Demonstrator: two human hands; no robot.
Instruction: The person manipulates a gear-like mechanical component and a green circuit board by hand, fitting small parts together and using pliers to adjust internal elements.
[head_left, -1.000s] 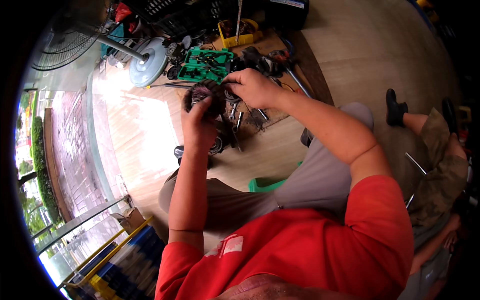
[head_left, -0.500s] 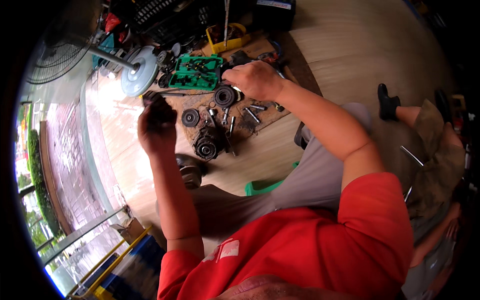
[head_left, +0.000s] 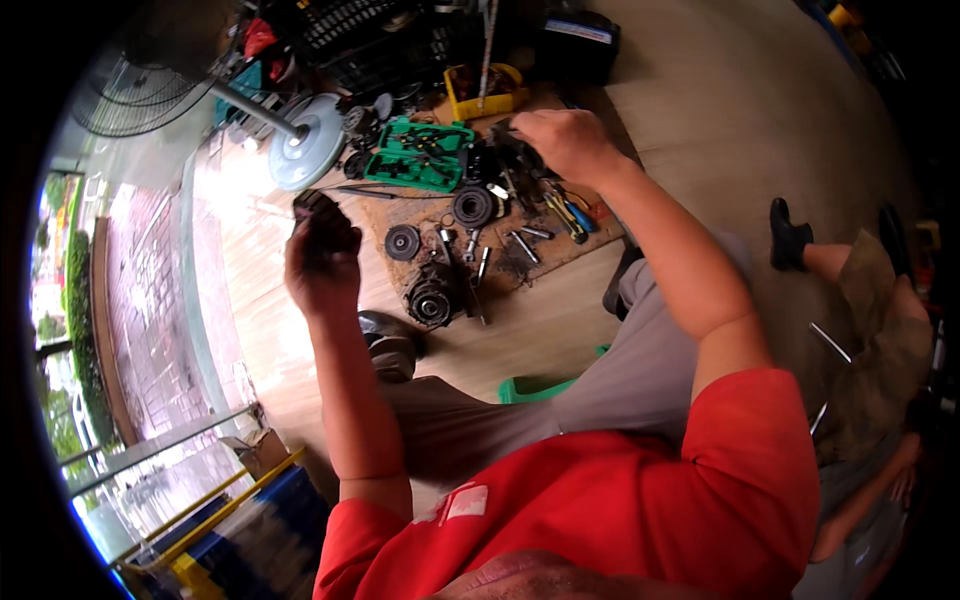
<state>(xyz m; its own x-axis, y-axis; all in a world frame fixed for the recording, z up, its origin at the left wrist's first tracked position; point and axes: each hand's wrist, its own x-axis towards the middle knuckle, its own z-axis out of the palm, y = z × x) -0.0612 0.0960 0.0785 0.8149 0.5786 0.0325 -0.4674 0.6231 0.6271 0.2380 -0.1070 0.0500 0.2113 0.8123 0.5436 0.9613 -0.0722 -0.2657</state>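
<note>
My left hand (head_left: pixel 318 275) is raised at the left, its fingers wrapped round a dark, greasy machine part (head_left: pixel 328 222). My right hand (head_left: pixel 572 147) reaches over the far right of a stained cardboard sheet (head_left: pixel 390 210), fingers pinched together. What they hold, if anything, cannot be made out; dark parts (head_left: pixel 512 155) lie just below the fingertips. On the sheet are a black pulley ring (head_left: pixel 473 206), a smaller grooved disc (head_left: pixel 402 242) and a compressor-like metal body (head_left: pixel 433 295). Several steel sockets (head_left: pixel 524 247) and a small wrench (head_left: pixel 471 246) lie between them.
An open green tool case (head_left: pixel 420 155) sits behind the parts, near a yellow bin (head_left: pixel 484 92). Screwdrivers (head_left: pixel 575 215) lie at the sheet's right. A standing fan's round base (head_left: pixel 306 142) is far left. A green plastic piece (head_left: pixel 535 388) is by my legs. Another person sits at right.
My right hand has moved right and farther away, uncovering screwdrivers and dark parts on the sheet. My left hand keeps hold of the dark part. The whole view has shifted slightly.
</note>
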